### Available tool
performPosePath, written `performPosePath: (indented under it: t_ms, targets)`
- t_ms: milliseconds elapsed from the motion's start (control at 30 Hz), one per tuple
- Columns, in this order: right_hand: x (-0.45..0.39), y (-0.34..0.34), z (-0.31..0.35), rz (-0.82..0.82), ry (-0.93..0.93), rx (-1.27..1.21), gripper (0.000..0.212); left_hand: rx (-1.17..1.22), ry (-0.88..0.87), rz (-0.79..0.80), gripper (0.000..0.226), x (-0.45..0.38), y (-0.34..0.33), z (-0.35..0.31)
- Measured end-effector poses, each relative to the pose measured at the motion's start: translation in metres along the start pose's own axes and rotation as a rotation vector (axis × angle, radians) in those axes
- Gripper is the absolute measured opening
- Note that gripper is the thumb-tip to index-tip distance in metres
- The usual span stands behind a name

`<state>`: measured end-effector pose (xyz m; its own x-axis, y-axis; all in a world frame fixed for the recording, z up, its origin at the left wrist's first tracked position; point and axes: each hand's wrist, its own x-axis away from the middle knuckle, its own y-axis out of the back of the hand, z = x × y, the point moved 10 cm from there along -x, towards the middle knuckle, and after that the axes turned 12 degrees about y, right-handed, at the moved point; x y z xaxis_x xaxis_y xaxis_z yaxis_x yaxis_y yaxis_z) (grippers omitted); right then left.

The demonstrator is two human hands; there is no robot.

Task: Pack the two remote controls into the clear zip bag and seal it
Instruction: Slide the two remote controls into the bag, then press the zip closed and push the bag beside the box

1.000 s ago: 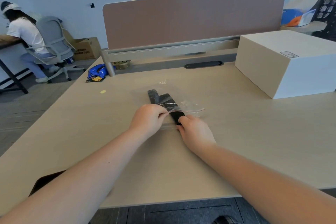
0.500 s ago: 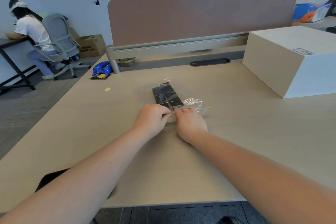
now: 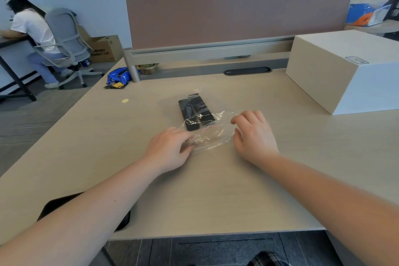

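Note:
Two black remote controls (image 3: 195, 111) lie side by side inside the clear zip bag (image 3: 212, 136), flat on the wooden desk (image 3: 216, 190). The bag's mouth, with a thin red zip line, faces me and looks crumpled. My left hand (image 3: 170, 150) pinches the bag's near left corner at the zip. My right hand (image 3: 253, 136) hovers at the bag's right end, fingers curled and apart, holding nothing that I can see.
A large white box (image 3: 345, 67) stands at the right of the desk. A brown divider panel (image 3: 237, 11) closes the far edge. A dark object (image 3: 64, 205) lies under my left forearm. A seated person (image 3: 32, 32) works at far left.
My right hand has slid from beside my left hand to the bag's right end and opened. The left hand stays pinched on the left corner. The camera has tilted.

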<state>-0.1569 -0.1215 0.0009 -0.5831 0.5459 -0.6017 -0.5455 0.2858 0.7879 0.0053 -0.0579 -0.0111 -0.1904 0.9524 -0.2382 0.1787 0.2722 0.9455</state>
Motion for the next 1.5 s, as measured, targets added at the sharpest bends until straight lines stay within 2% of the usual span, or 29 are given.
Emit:
performPosePath:
  t_ms: [100,167,300,367,433,533,667,767,933,1000,1067,1100,1267,1500]
  targets:
    - [0.003,-0.017,-0.016,0.243,-0.069,-0.009,0.063,-0.038,-0.041,-0.008,0.013,0.003,0.001,-0.002]
    - [0.006,-0.031,-0.02,0.367,-0.055,-0.008,0.065,-0.053,-0.019,-0.023,0.017,0.002,0.003,-0.001]
    - [0.0,-0.031,-0.022,0.272,-0.017,-0.04,0.027,0.03,0.001,-0.075,0.023,-0.001,0.012,0.0]
    - [-0.003,-0.029,-0.023,0.247,-0.022,0.0,0.022,0.082,-0.031,0.002,0.025,-0.002,0.008,-0.006]
    - [-0.005,-0.025,-0.026,0.227,-0.039,0.016,0.02,0.08,-0.063,0.07,0.036,-0.002,0.001,-0.01]
    - [-0.009,-0.021,-0.036,0.248,-0.07,0.079,0.02,0.053,-0.102,-0.059,0.018,-0.002,0.011,-0.009]
    - [-0.014,-0.015,-0.039,0.257,-0.055,0.121,0.022,0.054,-0.096,-0.176,0.023,-0.003,0.025,-0.005]
    - [-0.017,-0.014,-0.021,0.246,0.034,0.086,0.026,0.072,-0.102,-0.175,0.025,-0.003,0.025,-0.008]
    - [-0.028,-0.011,0.041,0.101,0.299,0.019,0.033,0.116,-0.083,-0.192,0.024,-0.002,0.024,-0.008]
    - [-0.033,-0.015,0.058,0.092,0.358,0.017,0.027,0.133,-0.081,-0.209,0.021,-0.001,0.026,-0.009]
    - [-0.037,-0.017,0.071,0.081,0.399,0.028,0.01,0.127,-0.079,-0.232,0.019,0.0,0.029,-0.01]
    - [-0.039,-0.017,0.074,0.071,0.405,0.019,0.003,0.117,-0.078,-0.24,0.019,0.0,0.03,-0.009]
    - [-0.044,-0.019,0.069,0.092,0.349,-0.014,0.011,0.063,-0.087,-0.278,0.035,-0.001,0.036,-0.001]
    - [-0.045,-0.024,0.078,0.093,0.383,0.004,0.016,0.05,-0.09,-0.308,0.036,-0.001,0.036,0.004]
